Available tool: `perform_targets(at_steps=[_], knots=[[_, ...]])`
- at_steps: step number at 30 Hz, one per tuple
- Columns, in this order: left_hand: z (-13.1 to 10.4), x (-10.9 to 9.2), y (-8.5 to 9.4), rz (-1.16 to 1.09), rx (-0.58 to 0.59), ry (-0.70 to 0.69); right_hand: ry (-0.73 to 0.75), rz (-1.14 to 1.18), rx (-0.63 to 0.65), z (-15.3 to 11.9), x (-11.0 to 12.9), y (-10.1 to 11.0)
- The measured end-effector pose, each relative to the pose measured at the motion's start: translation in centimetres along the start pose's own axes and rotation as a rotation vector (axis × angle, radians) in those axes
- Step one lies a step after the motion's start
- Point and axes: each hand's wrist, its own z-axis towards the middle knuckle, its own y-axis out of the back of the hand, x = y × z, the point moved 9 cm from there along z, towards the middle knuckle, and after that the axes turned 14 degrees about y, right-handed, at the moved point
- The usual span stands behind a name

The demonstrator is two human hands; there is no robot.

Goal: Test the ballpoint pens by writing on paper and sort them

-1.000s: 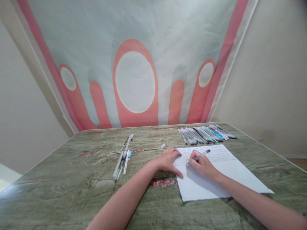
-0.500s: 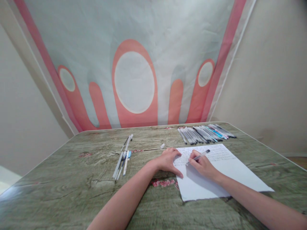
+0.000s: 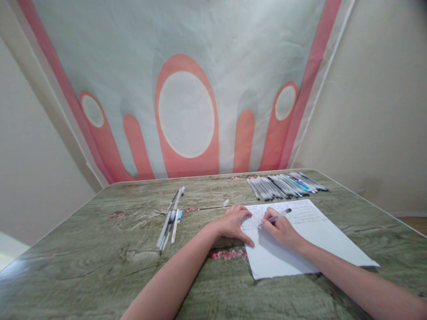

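Note:
A sheet of white paper (image 3: 320,240) lies on the table, with rows of small handwriting across its upper part. My right hand (image 3: 278,229) rests on the sheet, its fingers closed around a pen (image 3: 283,213) with a clear barrel and a dark end. The pen's tip meets the paper at the lower rows of writing. My left hand (image 3: 235,224) lies over the paper's left edge, thumb and fingers spread apart, holding nothing. The writing is too small to read.
Several pens (image 3: 287,186) lie side by side at the back right of the wood-patterned table (image 3: 100,249). A smaller group of pens (image 3: 170,226) lies to the left of my left hand. Beyond my left fingers sits a small whitish piece (image 3: 226,203). A patterned backdrop (image 3: 230,80) hangs behind.
The pen tip and my right hand have shifted very slightly to the left on the paper. My left hand keeps its place.

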Motion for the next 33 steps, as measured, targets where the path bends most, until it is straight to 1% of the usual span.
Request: perform_targets(at_steps=[5,10,15,18,20,22,27,30,33], knots=[[-0.1,-0.1,0.1,0.001,0.005,0.005,-0.002,0.002,0.04,0.0,-0.1,-0.3],[-0.1,-0.1,0.1,-0.01,-0.002,0.005,-0.038,-0.005,0.012,-0.1,-0.7,0.0],[-0.1,-0.1,0.1,-0.005,-0.006,-0.007,0.003,0.018,0.026,0.0,-0.1,-0.2],[-0.1,-0.1,0.1,-0.012,-0.004,-0.008,-0.016,0.037,0.008,0.1,-0.3,0.0],[-0.1,-0.1,0.1,-0.016,0.004,-0.005,-0.066,0.062,-0.028,-0.1,-1.0,0.3],[-0.1,-0.1,0.0,-0.017,0.012,0.001,-0.132,0.135,-0.082,-0.3,-1.9,0.5],[-0.1,0.1,0.0,-0.022,-0.002,0.019,-0.318,0.486,-0.243,-0.3,-4.7,0.2],[-0.1,0.1,-0.1,-0.013,-0.001,0.02,-0.445,0.662,-0.322,0.7,-6.7,-0.5],[-0.1,0.1,-0.2,0.005,-0.002,0.015,-0.512,0.727,-0.44,2.7,-8.3,-1.1]])
